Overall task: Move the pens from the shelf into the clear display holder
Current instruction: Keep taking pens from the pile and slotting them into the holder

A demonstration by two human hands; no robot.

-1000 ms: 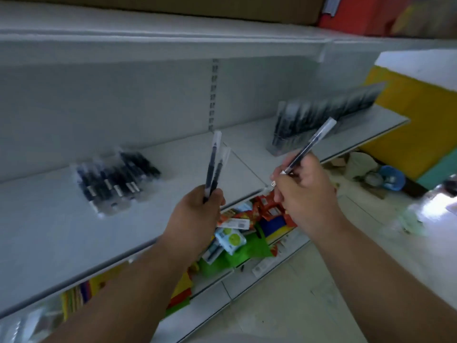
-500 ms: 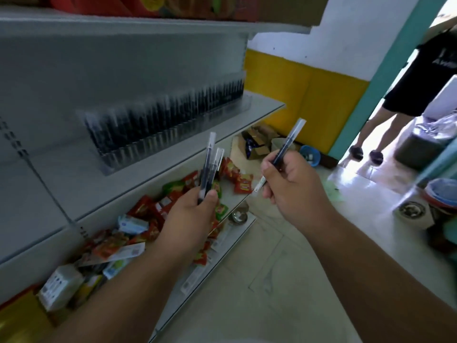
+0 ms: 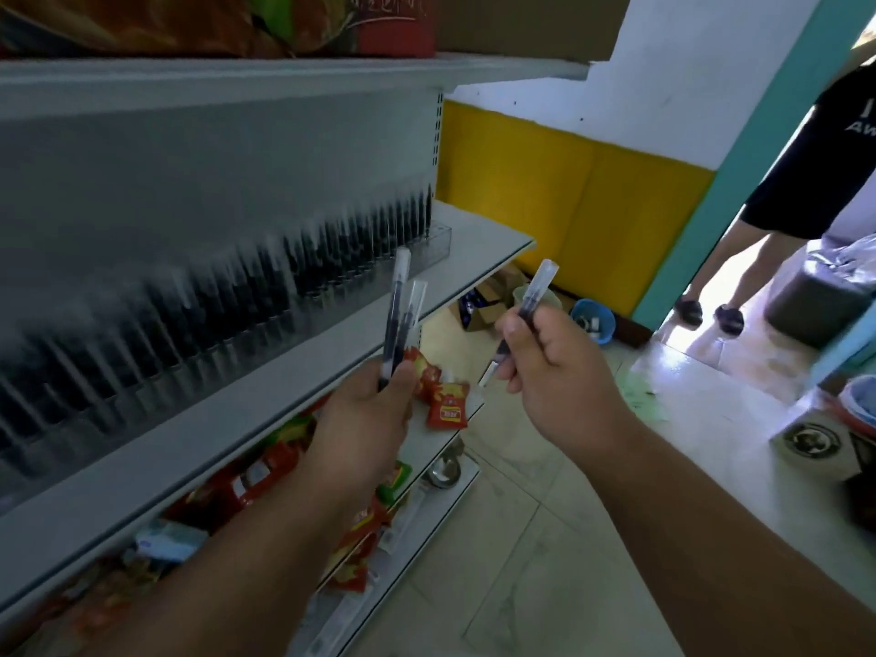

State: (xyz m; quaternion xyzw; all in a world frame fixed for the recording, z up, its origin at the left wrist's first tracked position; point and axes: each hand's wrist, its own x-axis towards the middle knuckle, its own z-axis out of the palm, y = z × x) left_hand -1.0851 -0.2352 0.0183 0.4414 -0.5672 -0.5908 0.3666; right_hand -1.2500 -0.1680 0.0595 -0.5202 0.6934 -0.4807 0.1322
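Shelving: grey metal shelf unit [image 3: 360,324] running along the left, its back panel [image 3: 213,173] grey and bare
Upper shelf: red and green packets [image 3: 237,21] beside a brown cardboard box [image 3: 521,21]
Lower shelves: red snack sachets [image 3: 445,410] and other small packets lying loose
Wall: white above, yellow band [image 3: 569,201] below, with a teal door frame [image 3: 739,173] at right
Floor: pale tiles [image 3: 545,538], bright with daylight near the doorway
Corner clutter: open carton [image 3: 483,305] and a blue bowl [image 3: 595,320] against the yellow wall
Doorway: a person in a black shirt [image 3: 815,173] and dark sandals standing there
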